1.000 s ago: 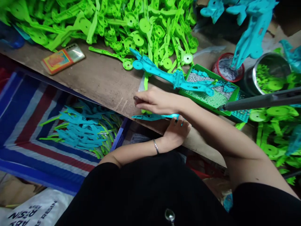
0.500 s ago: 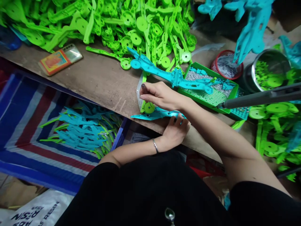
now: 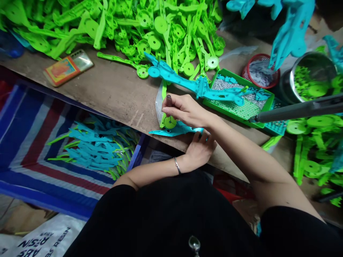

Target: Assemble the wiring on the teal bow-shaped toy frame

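My right hand is closed round the dark handle of a screwdriver, which stands upright; its lower end is hidden. Just below it lies a green disc-ended plastic arm, against a long turquoise plastic part at the table's near edge. My left hand is closed on the right end of that turquoise part, its fingertips partly hidden by my right wrist. Beyond my right hand, another turquoise part with green pieces fitted rests with one end over a green tray.
A large heap of green parts covers the table's back. Silver screws fill part of the tray. A red basket, a metal bowl and a dark pole are at right. A phone and a striped-lined blue crate are at left.
My right hand has shifted slightly right and turned a little, and more of the dark handle shows, now more upright. My left hand stays on the turquoise part.
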Demonstrator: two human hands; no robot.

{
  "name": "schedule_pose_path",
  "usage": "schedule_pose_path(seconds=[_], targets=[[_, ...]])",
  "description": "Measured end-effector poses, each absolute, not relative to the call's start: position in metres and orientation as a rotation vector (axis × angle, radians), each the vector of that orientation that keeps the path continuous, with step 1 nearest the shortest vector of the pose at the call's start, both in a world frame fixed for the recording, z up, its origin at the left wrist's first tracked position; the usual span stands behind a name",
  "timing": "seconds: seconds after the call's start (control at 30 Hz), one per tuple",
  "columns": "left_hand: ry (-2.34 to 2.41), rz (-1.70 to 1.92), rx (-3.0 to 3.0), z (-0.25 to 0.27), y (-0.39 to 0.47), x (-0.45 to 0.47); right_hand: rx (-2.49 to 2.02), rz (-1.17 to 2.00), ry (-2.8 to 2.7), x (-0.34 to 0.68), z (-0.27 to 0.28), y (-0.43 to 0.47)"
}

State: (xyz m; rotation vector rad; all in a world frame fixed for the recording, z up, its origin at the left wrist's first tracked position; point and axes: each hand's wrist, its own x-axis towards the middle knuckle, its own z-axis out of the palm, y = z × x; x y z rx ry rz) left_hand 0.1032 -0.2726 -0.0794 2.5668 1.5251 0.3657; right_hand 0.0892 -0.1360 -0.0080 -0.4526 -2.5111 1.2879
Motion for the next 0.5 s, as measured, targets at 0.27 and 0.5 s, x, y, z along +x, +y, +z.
schedule_pose_path(seconds=[0.27, 0.5], targets=[[1.527, 0.354, 2.576, -0.078, -0.273, 0.103, -0.588, 1.164, -2.442, 0.091, -0.003, -0.135], [1.444, 0.272, 2.539, -0.082, -0.271, 0.103, -1.266, 0.876, -2.656, 0.073, -0.011, -0.134]])
